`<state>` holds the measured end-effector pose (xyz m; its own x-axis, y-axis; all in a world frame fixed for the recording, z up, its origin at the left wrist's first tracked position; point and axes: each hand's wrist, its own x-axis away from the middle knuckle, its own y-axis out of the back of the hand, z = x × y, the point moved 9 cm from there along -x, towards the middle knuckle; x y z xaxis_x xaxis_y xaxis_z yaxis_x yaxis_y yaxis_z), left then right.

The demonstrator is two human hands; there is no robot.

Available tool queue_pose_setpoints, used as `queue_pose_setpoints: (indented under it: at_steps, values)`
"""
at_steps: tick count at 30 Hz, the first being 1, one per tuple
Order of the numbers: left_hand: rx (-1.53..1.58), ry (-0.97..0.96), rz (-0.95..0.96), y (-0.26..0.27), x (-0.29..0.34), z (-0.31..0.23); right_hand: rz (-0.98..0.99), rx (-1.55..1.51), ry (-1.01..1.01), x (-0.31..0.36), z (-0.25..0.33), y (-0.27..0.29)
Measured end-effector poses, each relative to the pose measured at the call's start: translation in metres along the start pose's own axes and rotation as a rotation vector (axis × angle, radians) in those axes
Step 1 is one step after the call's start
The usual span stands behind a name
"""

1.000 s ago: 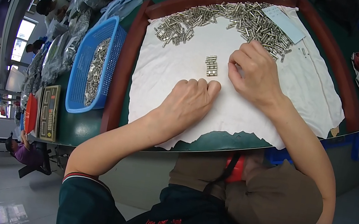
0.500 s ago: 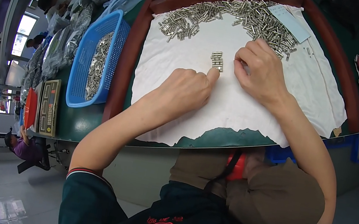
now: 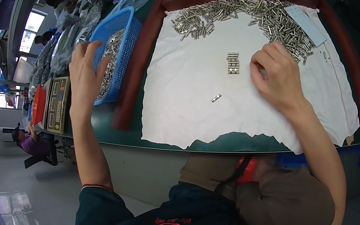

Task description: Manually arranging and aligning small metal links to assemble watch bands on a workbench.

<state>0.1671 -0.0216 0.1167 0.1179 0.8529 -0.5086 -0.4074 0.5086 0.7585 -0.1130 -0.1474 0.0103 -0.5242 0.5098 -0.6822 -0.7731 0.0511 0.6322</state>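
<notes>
My left hand (image 3: 85, 75) is raised at the left rim of a blue plastic basket (image 3: 125, 55), fingers apart, with nothing seen in it. Small silvery metal cylinders (image 3: 110, 62) fill the basket's bottom. On the white cloth (image 3: 180, 112), a short stack of several metal cylinders (image 3: 233, 63) lies side by side. One loose metal cylinder (image 3: 216, 97) lies nearer to me. Just right of the stack, my right hand (image 3: 281, 77) rests on the cloth with fingers curled and thumb bent inward. Whatever its fingertips hold, if anything, is hidden.
A heap of metal cylinders (image 3: 280, 27) spreads along the cloth's far side, with a pale blue card (image 3: 305, 25) on it. Raised dark red rails (image 3: 137, 67) border the cloth. A calculator-like panel (image 3: 57, 104) and an orange-red tray (image 3: 38, 105) sit left.
My left hand has left the stack and swung left to the basket, its fingers opening out. A single cylinder now shows nearer to me. My right hand stays beside the stack.
</notes>
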Motion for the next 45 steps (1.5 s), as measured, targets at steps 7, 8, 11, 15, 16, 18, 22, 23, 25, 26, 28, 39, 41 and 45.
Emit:
queue_pose_setpoints:
  at_steps: [7, 8, 11, 15, 16, 18, 22, 23, 25, 26, 28, 39, 41, 45]
  values:
    - [0.982, -0.001, 0.286, -0.02, 0.005, -0.164, -0.004, 0.025, -0.005, 0.002, -0.003, 0.003]
    - [0.993, -0.003, 0.299, -0.026, 0.007, -0.178, -0.004, 0.028, 0.001, 0.001, -0.002, 0.004]
    - [0.975, -0.004, 0.317, -0.036, 0.011, -0.19, 0.0, 0.026, -0.004, 0.001, 0.0, 0.001]
    - [0.955, -0.028, 0.358, -0.024, 0.006, -0.175, -0.01, 0.034, 0.0, 0.001, 0.0, 0.003]
    - [0.9, -0.003, 0.326, -0.019, 0.001, -0.158, -0.02, 0.04, 0.008, 0.003, 0.0, 0.004]
    - [0.761, 0.186, 0.203, -0.009, -0.008, -0.108, -0.013, 0.044, -0.002, 0.005, -0.003, 0.004]
    - [0.194, 0.327, -0.01, 0.01, -0.003, 0.001, -0.034, 0.014, 0.022, 0.0, 0.004, 0.004]
    - [0.034, 0.24, -0.086, 0.02, -0.009, -0.002, -0.035, 0.014, 0.02, 0.0, 0.003, 0.004]
    - [0.207, 0.307, -0.018, 0.007, -0.01, -0.009, -0.017, 0.011, 0.011, -0.001, 0.002, 0.002]
    - [0.355, 0.308, 0.025, -0.003, -0.016, -0.031, -0.01, 0.018, 0.008, 0.001, 0.0, 0.0]
    - [0.612, 0.194, 0.229, -0.016, -0.032, -0.092, -0.023, 0.015, -0.002, 0.001, -0.002, 0.003]
    - [0.643, -0.32, 0.464, -0.069, -0.068, -0.221, -0.027, 0.004, -0.027, 0.002, -0.003, 0.003]
    - [0.636, -0.339, 0.495, -0.071, -0.068, -0.227, -0.023, 0.008, -0.029, 0.002, -0.004, 0.004]
    - [0.576, -0.353, 0.509, -0.071, -0.062, -0.232, -0.024, 0.001, -0.028, 0.003, -0.006, 0.004]
